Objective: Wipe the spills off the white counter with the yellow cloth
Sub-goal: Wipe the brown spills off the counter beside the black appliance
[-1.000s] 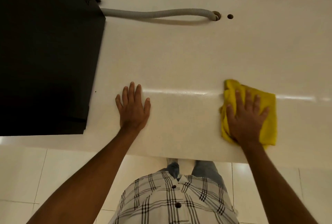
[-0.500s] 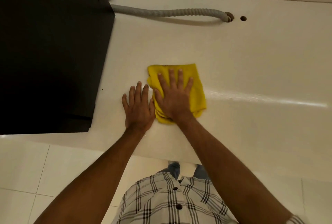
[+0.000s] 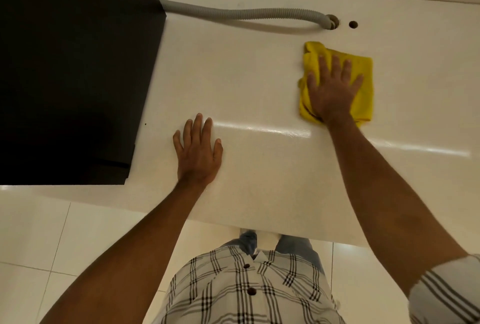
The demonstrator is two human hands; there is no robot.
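Observation:
The yellow cloth [image 3: 363,82] lies folded on the white counter [image 3: 246,84], far right of centre, just below the hose's end. My right hand [image 3: 332,89] presses flat on it, fingers spread, covering its middle. My left hand [image 3: 198,152] rests palm down on the bare counter nearer the front edge, fingers apart, holding nothing. I can make out no spills on the glossy surface; a streak of light reflection runs across it.
A large black appliance [image 3: 72,71] fills the counter's left side. A grey corrugated hose [image 3: 241,14] runs from behind it into a hole [image 3: 331,22], with a small hole [image 3: 353,24] beside it. Tiled floor [image 3: 39,232] lies below the counter's front edge.
My right hand has slid the cloth from beside my left hand to the far right, up toward the hose's hole. The left hand has stayed flat in place.

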